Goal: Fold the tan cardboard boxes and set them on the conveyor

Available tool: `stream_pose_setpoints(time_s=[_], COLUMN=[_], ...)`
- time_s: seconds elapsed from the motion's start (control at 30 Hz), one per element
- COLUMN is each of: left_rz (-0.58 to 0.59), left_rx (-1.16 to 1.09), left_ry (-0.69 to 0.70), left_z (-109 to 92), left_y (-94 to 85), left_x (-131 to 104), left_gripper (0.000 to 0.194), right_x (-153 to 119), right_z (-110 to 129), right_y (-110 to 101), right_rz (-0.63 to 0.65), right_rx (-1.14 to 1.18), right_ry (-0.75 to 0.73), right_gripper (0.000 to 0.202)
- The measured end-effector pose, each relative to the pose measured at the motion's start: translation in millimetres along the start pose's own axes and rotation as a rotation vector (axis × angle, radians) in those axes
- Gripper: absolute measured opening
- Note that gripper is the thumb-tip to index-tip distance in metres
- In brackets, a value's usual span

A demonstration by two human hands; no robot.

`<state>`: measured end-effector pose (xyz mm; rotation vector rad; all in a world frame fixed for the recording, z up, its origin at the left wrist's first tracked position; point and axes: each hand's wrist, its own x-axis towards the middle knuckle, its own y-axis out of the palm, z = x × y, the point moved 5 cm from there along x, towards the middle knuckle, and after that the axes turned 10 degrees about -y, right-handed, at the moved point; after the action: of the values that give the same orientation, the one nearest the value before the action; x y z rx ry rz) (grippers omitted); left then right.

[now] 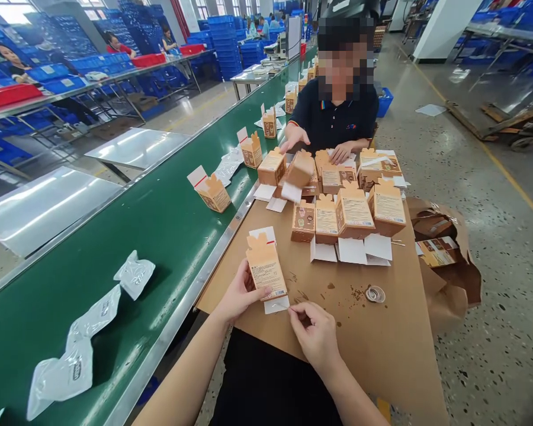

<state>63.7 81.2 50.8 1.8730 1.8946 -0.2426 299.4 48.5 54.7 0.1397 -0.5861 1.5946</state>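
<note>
My left hand is wrapped round the lower left side of an orange and brown printed box, tilted above the near left part of the cardboard-covered table. White flaps stick out at the box's top and bottom. My right hand is closed in a pinch beside the lower right corner of the bottom flap; what its fingertips hold, if anything, is too small to make out. Several similar boxes stand further back on the table, some with white flaps spread out in front.
A green conveyor on the left carries white pouches and open boxes. Across the table sits a person with hands at the boxes. A small clear dish lies near brown crumbs. A brown bag stands right of the table.
</note>
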Motion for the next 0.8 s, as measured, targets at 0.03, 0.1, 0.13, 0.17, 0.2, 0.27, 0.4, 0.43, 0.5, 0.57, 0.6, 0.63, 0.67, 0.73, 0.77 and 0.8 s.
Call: stream_pose_setpoints(time_s=[0.03, 0.1, 0.13, 0.17, 0.2, 0.27, 0.4, 0.43, 0.5, 0.57, 0.6, 0.63, 0.67, 0.73, 0.77, 0.8], left_rz=[0.004, -0.028, -0.054, -0.084, -0.111, -0.144, -0.181, -0.183, -0.178, -0.166, -0.165, -0.178, -0.219, -0.377, -0.481, -0.588], left_rx=[0.019, 0.080, 0.122, 0.168, 0.216, 0.304, 0.417, 0.444, 0.509, 0.582, 0.616, 0.647, 0.668, 0.687, 0.689, 0.688], left_ry=[0.010, 0.055, 0.081, 0.105, 0.123, 0.138, 0.135, 0.131, 0.135, 0.165, 0.186, 0.209, 0.234, 0.267, 0.270, 0.263], left_z=[-0.3, -0.9, -0.7, 0.0, 1.5, 6.7, 20.1, 23.3, 27.6, 27.9, 26.2, 22.9, 17.7, 2.8, -5.7, -14.2], left_y=[0.4, 1.7, 3.0, 4.6, 6.4, 10.1, 11.5, 11.4, 11.6, 11.3, 9.5, 5.4, -2.3, -28.7, -46.4, -65.5], left_x=[-1.9, -8.3, -12.7, -17.6, -22.5, -30.9, -38.0, -38.0, -37.0, -34.6, -32.7, -30.4, -28.0, -23.9, -23.1, -23.2], left_gripper=[0.100, 0.103, 0.102, 0.099, 0.095, 0.086, 0.076, 0.074, 0.071, 0.067, 0.064, 0.062, 0.060, 0.060, 0.061, 0.063], right_x=[-1.1, -4.8, -7.3, -10.3, -13.5, -20.0, -28.5, -29.2, -29.4, -28.6, -28.2, -27.7, -27.4, -27.5, -28.1, -29.2], right_z=[-0.5, -0.4, 0.1, 0.8, 1.6, 3.2, 5.8, 6.4, 7.1, 6.9, 6.4, 5.5, 4.4, 1.0, -1.2, -4.0], right_y=[-6.3, -22.0, -30.8, -39.7, -48.0, -61.9, -73.1, -73.5, -73.4, -74.3, -75.4, -77.1, -78.9, -82.9, -84.6, -85.9], right_rz=[-0.014, -0.049, -0.069, -0.089, -0.107, -0.138, -0.154, -0.153, -0.152, -0.159, -0.165, -0.172, -0.180, -0.194, -0.202, -0.205], right_rx=[-0.007, -0.020, -0.026, -0.033, -0.040, -0.053, -0.063, -0.063, -0.060, -0.056, -0.057, -0.058, -0.060, -0.062, -0.063, -0.065], right_ry=[0.007, 0.021, 0.026, 0.031, 0.036, 0.047, 0.063, 0.063, 0.060, 0.057, 0.056, 0.054, 0.052, 0.047, 0.047, 0.052], right_gripper=[0.034, 0.032, 0.032, 0.031, 0.031, 0.032, 0.037, 0.037, 0.040, 0.042, 0.044, 0.045, 0.045, 0.045, 0.046, 0.047])
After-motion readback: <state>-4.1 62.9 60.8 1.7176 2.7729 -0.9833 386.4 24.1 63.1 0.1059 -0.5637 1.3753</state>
